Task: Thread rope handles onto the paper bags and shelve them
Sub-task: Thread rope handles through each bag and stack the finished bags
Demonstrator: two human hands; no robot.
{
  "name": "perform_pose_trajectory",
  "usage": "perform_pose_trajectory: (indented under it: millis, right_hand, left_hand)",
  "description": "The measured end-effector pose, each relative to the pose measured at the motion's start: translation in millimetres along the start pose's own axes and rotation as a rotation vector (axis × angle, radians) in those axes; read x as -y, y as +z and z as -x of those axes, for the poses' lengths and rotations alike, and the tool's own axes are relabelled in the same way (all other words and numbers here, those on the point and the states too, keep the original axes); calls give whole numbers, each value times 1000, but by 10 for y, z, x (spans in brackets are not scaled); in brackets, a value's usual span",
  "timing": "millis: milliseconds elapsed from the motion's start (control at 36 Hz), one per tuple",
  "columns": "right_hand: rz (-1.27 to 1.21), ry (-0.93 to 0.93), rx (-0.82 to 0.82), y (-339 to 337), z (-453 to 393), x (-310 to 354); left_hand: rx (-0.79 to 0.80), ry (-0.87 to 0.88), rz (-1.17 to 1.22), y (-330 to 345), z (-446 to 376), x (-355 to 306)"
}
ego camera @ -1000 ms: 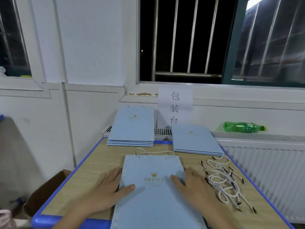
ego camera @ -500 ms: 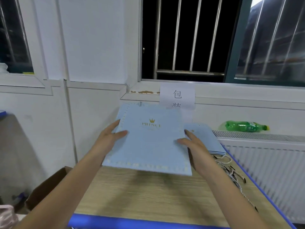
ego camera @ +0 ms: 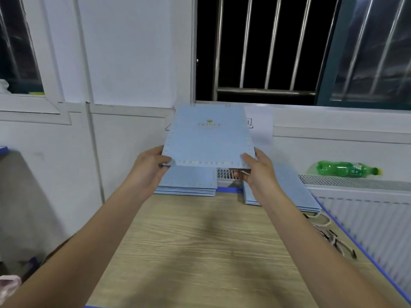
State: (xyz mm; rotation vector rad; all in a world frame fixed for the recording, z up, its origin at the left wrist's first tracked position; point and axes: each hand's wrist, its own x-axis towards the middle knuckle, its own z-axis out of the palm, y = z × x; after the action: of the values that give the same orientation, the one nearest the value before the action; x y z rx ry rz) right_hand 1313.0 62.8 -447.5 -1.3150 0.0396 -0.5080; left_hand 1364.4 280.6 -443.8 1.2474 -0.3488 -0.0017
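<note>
A flat light-blue paper bag (ego camera: 208, 138) with a gold crown logo is held in the air above the far end of the wooden table (ego camera: 200, 252). My left hand (ego camera: 148, 168) grips its near left corner and my right hand (ego camera: 258, 172) grips its near right corner. Under the held bag lies a stack of blue bags (ego camera: 189, 185) at the back left. A second stack (ego camera: 287, 192) lies at the back right, partly hidden by my right arm. Loose white rope handles (ego camera: 333, 238) with black tips lie by the right edge.
A green plastic bottle (ego camera: 347, 168) lies on the radiator top (ego camera: 355, 183) to the right. A paper sign (ego camera: 260, 125) hangs below the barred window. A cardboard box (ego camera: 55, 252) sits on the floor at the left. The table has a blue rim.
Both hands lifted the bag off the table and carried it forward and up toward the back left stack. The hands slid from its sides to its near corners.
</note>
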Motion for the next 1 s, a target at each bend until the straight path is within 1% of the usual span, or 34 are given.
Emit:
perform_pose_trajectory:
  millis: [83,167,250,306,417,472,528,583,667,722,806,917,1000]
  right_hand:
    - [71,-78,-26,118,-241,-37]
    - [322,-152,-79,152,-470,-213]
    - [622,-114,-83,119,-646,-526]
    - [716,-66,-63,91,-726,-754]
    - [662,86,25,66,-737,-1020]
    - [665,139,50,38,-718,-1113]
    - [656,138,46,16,-722,-1177]
    - [620,127,48,21,-738,-1213]
    - [552,113,64,81,-765,-1236]
    - [550,99,73,153,-786,-1253]
    - [534,73,73,257,-814,-1288]
    - [537,70,43,303,-845,-1367]
    - [530,102,74,318,-820,-1405]
  left_hand:
    - [-59,91,-57,78,-210,33]
    - [-144,151,-272,78,-500,246]
    - [-196,178,-522,0,-727,526]
    - [-215,161,-616,-60,-823,723]
    - [-210,42,-741,-229,-948,1164]
    - [-217,85,-871,-284,-971,1307]
    - [-238,149,-949,-309,-1019,1376]
    - [-268,175,-986,-324,-1037,1389]
    - [-324,155,-1105,-374,-1022,1327]
    - [-346,110,-1139,-453,-1029,1287]
    - [-346,34,-1169,-558,-1060,1260]
    - [-307,98,-1017,-609,-1026,1296]
    - [-316,131,-949,-636,-1014,1327]
